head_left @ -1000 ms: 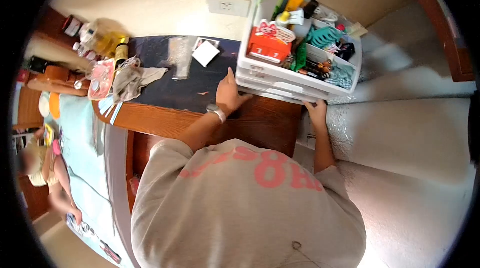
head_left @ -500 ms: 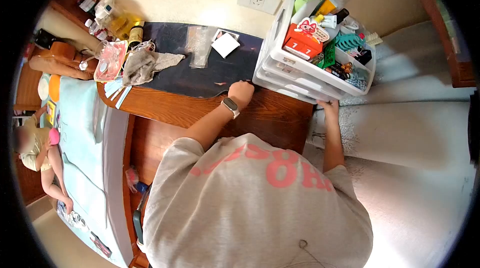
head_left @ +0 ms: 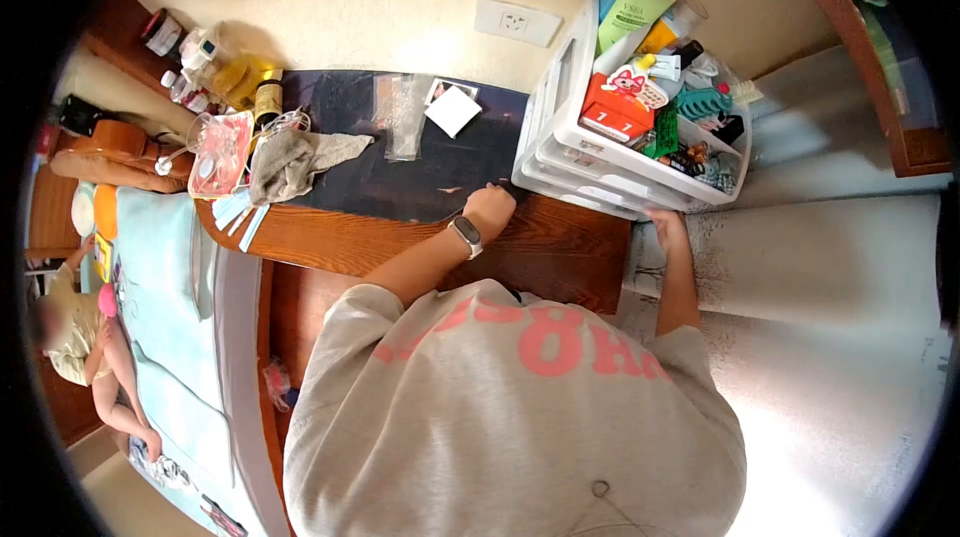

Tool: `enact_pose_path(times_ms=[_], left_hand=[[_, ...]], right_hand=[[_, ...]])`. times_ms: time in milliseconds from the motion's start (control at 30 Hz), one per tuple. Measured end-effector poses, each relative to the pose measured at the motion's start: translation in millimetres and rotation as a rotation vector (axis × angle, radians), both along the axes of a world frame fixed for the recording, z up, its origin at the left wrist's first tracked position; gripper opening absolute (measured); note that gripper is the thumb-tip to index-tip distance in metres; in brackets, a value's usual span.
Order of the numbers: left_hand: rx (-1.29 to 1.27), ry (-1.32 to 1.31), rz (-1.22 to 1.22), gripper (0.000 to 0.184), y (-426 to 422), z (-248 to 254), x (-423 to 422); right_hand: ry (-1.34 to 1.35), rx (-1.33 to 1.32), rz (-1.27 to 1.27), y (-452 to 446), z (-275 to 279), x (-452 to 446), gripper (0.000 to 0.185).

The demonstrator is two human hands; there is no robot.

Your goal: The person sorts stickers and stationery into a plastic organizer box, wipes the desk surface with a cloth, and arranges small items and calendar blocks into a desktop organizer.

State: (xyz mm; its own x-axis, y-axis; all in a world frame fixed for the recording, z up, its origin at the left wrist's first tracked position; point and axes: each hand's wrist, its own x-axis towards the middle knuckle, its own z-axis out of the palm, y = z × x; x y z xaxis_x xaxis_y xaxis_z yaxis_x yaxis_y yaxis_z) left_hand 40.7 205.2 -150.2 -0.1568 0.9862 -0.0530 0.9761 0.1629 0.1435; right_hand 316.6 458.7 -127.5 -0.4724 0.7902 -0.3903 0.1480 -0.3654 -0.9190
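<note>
My left hand [head_left: 490, 211], with a watch on its wrist, is closed at the front right edge of a dark desk mat [head_left: 345, 177], close to the lower left corner of a white drawer unit [head_left: 600, 177]. Its fingertips are hidden, and the mat edge runs into its grip. My right hand [head_left: 672, 229] grips the bottom front edge of the drawer unit near its right corner; the fingers are partly hidden beneath. An open top tray on the unit holds a red box [head_left: 616, 109], a green tube [head_left: 634, 15], a teal hair claw [head_left: 703, 103] and several small items.
On the wooden desk [head_left: 570, 237] lie a white square card [head_left: 453, 112], clear plastic sleeves [head_left: 403, 122], a grey cloth [head_left: 295, 165] and a pink tray [head_left: 222, 152]. Bottles stand at the back left. A curtain [head_left: 790, 247] hangs right. Another person [head_left: 75, 322] sits on the bed at left.
The view has tilted slightly, so the desk and the drawer unit appear lower. Both hands keep nearly the same places at the mat edge and the drawer unit.
</note>
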Motion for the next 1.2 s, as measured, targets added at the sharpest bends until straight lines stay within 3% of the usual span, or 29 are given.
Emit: enact_pose_path(times_ms=[67, 133, 167, 200, 267, 300, 367, 500, 567, 600, 633, 700, 800, 867, 933, 1000, 1200], left_hand=[[-0.063, 0.002, 0.011, 0.023, 1, 12, 2], [-0.066, -0.092, 0.248, 0.045, 5, 32, 6], [-0.198, -0.334, 0.290, 0.067, 9, 51, 4], [-0.201, -0.338, 0.293, 0.067, 17, 47, 5], [0.211, -0.694, 0.443, 0.075, 28, 32, 13], [0.206, -0.698, 0.442, 0.075, 34, 33, 12], [0.248, -0.943, 0.442, 0.066, 44, 27, 10], [0.501, -0.905, 0.458, 0.054, 53, -11, 13], [0.492, -0.978, 0.440, 0.057, 54, -4, 3], [0.490, -1.041, 0.426, 0.060, 53, 0, -3], [0.473, -1.111, 0.382, 0.056, 51, 7, -10], [0.472, -1.086, 0.326, 0.055, 57, 0, -23], [0.440, -1.115, 0.260, 0.057, 66, -4, -35], [0.417, -1.202, 0.114, 0.060, 75, -10, -45], [0.399, -1.053, 0.033, 0.061, 91, -19, -46], [0.365, -1.225, 0.029, 0.060, 108, -24, -47], [0.275, -1.144, -0.005, 0.054, 145, -30, -40]], right_hand=[[-0.025, 0.009, -0.024, -16, 11, 0, 0.066], [-0.145, -0.012, -0.098, -34, 27, -3, 0.071], [-0.165, 0.004, -0.105, -39, 27, 1, 0.077], [-0.169, 0.001, -0.102, -41, 27, 1, 0.077], [-0.121, 0.007, -0.119, -48, 28, 5, 0.081], [-0.183, -0.032, -0.167, -54, 33, 5, 0.082], [-0.169, -0.076, -0.204, -65, 15, 14, 0.082], [-0.096, -0.030, -0.227, -112, 20, 12, 0.078], [-0.026, -0.026, -0.193, -131, 5, 31, 0.068], [-0.024, -0.028, -0.199, -151, 24, 25, 0.068], [-0.086, -0.106, -0.213, -178, 60, 5, 0.062], [-0.154, -0.189, -0.223, -205, 74, -8, 0.056], [-0.800, -0.126, 0.052, -221, 54, -4, 0.040], [-0.788, -0.109, 0.046, -226, 53, -1, 0.041], [-0.413, -0.124, -0.180, -230, 57, 6, 0.042], [-0.106, -0.139, -0.384, -226, 63, 14, 0.044], [0.287, -0.098, -0.686, -209, 60, 21, 0.049]])
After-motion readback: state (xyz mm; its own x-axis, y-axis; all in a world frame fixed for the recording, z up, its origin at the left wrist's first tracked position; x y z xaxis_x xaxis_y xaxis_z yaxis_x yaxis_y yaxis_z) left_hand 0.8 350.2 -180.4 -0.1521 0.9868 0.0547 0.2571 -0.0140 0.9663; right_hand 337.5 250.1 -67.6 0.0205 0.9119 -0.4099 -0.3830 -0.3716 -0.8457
